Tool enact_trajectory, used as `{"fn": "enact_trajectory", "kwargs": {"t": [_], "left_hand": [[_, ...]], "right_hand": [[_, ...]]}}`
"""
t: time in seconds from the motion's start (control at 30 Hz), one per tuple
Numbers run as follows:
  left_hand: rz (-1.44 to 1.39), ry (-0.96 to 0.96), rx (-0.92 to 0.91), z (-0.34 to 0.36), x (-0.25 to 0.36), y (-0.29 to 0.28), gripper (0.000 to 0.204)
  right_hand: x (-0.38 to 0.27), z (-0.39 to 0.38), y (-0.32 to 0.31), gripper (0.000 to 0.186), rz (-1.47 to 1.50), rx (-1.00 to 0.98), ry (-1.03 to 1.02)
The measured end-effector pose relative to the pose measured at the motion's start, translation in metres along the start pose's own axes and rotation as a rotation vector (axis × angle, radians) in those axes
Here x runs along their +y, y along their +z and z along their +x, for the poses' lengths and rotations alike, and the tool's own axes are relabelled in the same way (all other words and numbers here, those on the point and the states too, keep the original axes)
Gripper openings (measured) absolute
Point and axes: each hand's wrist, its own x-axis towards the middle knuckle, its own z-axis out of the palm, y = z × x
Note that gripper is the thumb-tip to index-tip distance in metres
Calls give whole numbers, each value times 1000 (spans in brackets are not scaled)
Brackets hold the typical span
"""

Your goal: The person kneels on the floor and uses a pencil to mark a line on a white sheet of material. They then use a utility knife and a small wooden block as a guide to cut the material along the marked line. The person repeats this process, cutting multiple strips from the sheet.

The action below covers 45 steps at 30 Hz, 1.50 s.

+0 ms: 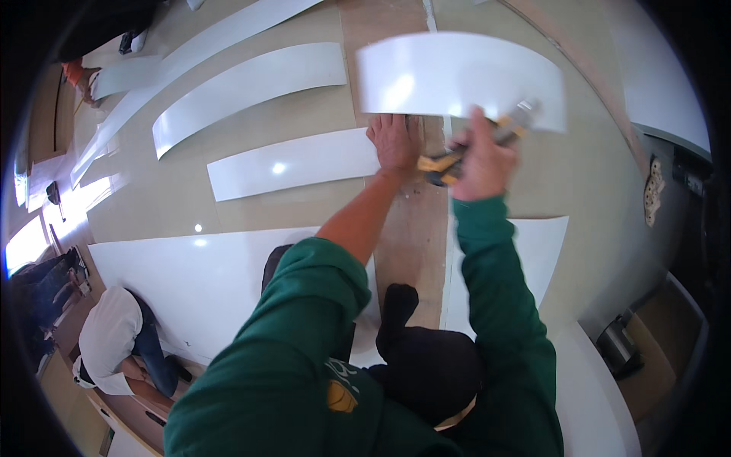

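Observation:
My left hand lies on the right end of a narrow white strip, over a brown plank; its fingers are stretched out, the fingertips near the lower edge of a curved white panel piece. A small dark thing by those fingertips is too hidden to name. My right hand is closed around a yellow-and-black hand tool with a metal end. Motion blurs the tool, so its exact kind is unclear. Its metal end overlaps the lower right of the curved piece in view.
Another white strip and a long one lie at the upper left. Large white sheets are by my legs. A person in a white shirt bends at the lower left; another person's hand shows at the far left. A metal cylinder stands right.

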Motion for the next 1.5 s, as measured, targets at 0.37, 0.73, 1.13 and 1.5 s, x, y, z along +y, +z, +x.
{"fn": "enact_trajectory", "kwargs": {"t": [0.37,0.73,1.13,1.5], "left_hand": [[-318,432,-259,-39,-222,-64,78],[-2,536,-540,18,-216,-93,113],[-158,728,-453,-29,-181,-121,106],[-25,825,-314,-43,-188,-83,107]], "right_hand": [[111,-55,-21,52,-1053,-620,-398],[131,-23,-115,85,-1123,-128,-187],[157,-29,-315,60,-1024,209,-236],[216,-197,-415,55,-895,466,-259]]}}
